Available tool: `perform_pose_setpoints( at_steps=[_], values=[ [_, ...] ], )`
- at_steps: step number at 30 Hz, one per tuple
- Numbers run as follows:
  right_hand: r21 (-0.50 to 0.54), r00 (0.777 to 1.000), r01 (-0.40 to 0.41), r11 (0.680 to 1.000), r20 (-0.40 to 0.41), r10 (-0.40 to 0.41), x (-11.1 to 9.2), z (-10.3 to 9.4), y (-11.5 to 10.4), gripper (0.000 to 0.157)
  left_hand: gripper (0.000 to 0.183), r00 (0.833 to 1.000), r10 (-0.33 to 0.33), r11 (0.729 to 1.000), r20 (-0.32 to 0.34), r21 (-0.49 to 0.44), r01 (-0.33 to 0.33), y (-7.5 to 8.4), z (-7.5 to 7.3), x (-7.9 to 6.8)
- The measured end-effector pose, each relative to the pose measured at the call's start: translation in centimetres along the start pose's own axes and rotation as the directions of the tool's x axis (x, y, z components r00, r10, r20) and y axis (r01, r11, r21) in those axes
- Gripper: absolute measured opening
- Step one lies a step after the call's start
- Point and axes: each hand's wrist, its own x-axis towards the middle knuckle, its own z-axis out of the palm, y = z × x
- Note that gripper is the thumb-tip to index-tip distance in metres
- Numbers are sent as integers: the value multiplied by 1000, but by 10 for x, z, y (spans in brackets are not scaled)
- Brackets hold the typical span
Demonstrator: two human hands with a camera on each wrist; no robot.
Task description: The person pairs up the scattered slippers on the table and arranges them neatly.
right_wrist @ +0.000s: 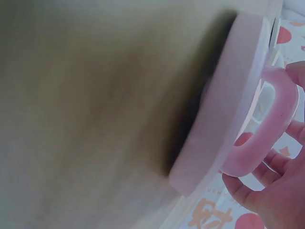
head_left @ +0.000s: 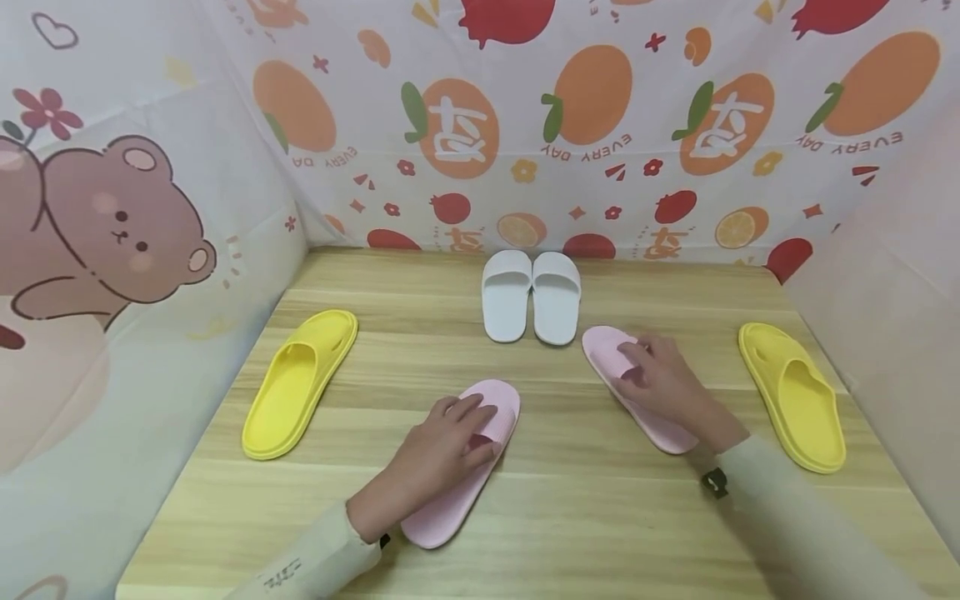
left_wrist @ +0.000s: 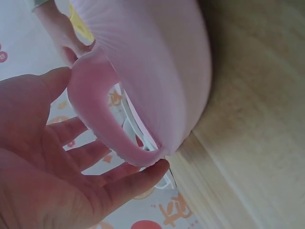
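Note:
My left hand (head_left: pixel 435 454) lies over a pink slipper (head_left: pixel 450 512) at the front middle of the table. In the left wrist view its thumb is at one edge of the pink strap (left_wrist: pixel 95 112) and its fingers reach round the other. Farther right, my right hand (head_left: pixel 663 379) holds the strap of a second pink slipper (head_left: pixel 671 435), whose toe points back and left. The right wrist view shows fingertips on both sides of that strap (right_wrist: pixel 274 126), with a dark shadow under the sole.
A pair of white slippers (head_left: pixel 506 312) stands side by side at the back middle. One yellow slipper (head_left: pixel 281 400) lies at the left of the wooden table (head_left: pixel 570 517), another yellow slipper (head_left: pixel 810 408) at the right. Printed cloths (head_left: pixel 525 192) rise behind and beside the table.

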Motion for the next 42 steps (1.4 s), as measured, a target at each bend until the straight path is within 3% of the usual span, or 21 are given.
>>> perform_pose_setpoints(
  at_steps=[12, 20, 25, 31, 36, 42],
  values=[
    [-28, 997, 73, 997, -35, -74, -15, 5, -26, 46, 48, 998, -34, 999, -56, 8, 34, -10, -2, 4],
    [-32, 999, 31, 999, 12, -30, -25, 7, -43, 50, 48, 993, -78, 997, -86, -5, 78, -17, -7, 18],
    [-12, 999, 49, 999, 20, -49, -28, 14, -59, 50, 49, 989, -109, 994, -97, 13, 110, -26, -11, 23],
    [-2, 996, 76, 997, 38, -76, -26, 24, -78, 52, 49, 984, -148, 988, -100, 20, 150, -37, -14, 30],
    [19, 995, 94, 995, 25, -95, -24, 28, -91, 53, 50, 982, -173, 985, -78, 3, 173, -41, -15, 44],
    [14, 990, 125, 992, 57, -125, -12, 37, -113, 55, 51, 971, -224, 974, -87, 6, 225, -49, -19, 55]
  ],
)
